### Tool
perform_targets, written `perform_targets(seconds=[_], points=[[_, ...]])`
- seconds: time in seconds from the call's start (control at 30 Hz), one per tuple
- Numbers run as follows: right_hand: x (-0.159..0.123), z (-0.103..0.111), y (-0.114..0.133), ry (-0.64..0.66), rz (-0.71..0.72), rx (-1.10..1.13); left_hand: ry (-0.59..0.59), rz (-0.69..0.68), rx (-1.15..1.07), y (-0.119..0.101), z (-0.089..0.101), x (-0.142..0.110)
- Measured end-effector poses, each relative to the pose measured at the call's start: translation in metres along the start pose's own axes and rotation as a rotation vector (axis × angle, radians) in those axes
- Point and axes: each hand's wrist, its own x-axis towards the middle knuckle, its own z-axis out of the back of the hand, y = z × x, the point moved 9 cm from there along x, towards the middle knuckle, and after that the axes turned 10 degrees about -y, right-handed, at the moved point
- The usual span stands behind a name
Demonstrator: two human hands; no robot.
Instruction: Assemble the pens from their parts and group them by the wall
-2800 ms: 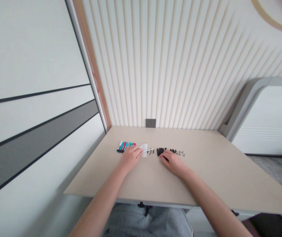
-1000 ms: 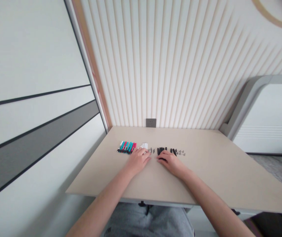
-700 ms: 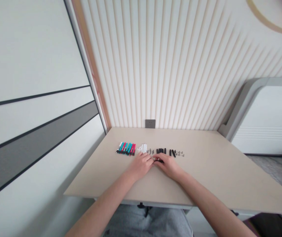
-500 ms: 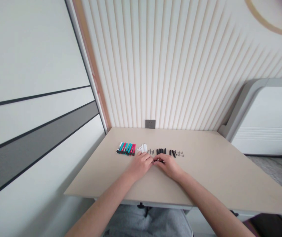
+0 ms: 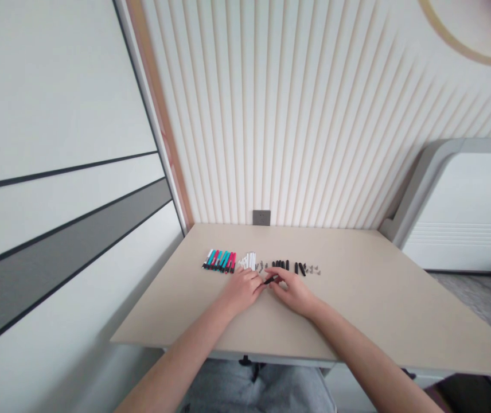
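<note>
My two hands meet over the beige table [image 5: 357, 310]. My left hand [image 5: 240, 290] and my right hand [image 5: 293, 290] both pinch the ends of a thin black pen barrel [image 5: 271, 280] held between them. Just behind the hands runs a row of pen parts: assembled pens with teal and red caps [image 5: 221, 260], white tubes [image 5: 249, 261], small grey pieces [image 5: 261, 266], black barrels [image 5: 280, 264], and more small grey pieces [image 5: 314, 268].
A ribbed cream wall with a grey socket plate [image 5: 261, 217] stands behind the table. A white and grey panel wall is on the left. A white unit [image 5: 464, 212] stands at the right. My grey-trousered lap [image 5: 262, 390] shows below the table's near edge.
My left hand left the white tubes and my right hand left the black barrels. Both came together nearer me, with a black barrel between the fingertips.
</note>
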Motion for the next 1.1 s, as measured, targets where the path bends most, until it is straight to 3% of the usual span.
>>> perform_targets(seconds=[0.17,0.63,1.1], points=[[0.001,0.006,-0.011,-0.041,-0.115,-0.012,-0.01,0.034,-0.014,0.002,0.004,0.001],[0.004,0.024,-0.022,-0.212,-0.115,-0.219,0.022,0.008,-0.022,0.003,-0.004,0.0],[0.005,0.018,-0.029,-0.138,-0.13,-0.295,-0.067,0.019,0.011,0.0,0.007,0.003]])
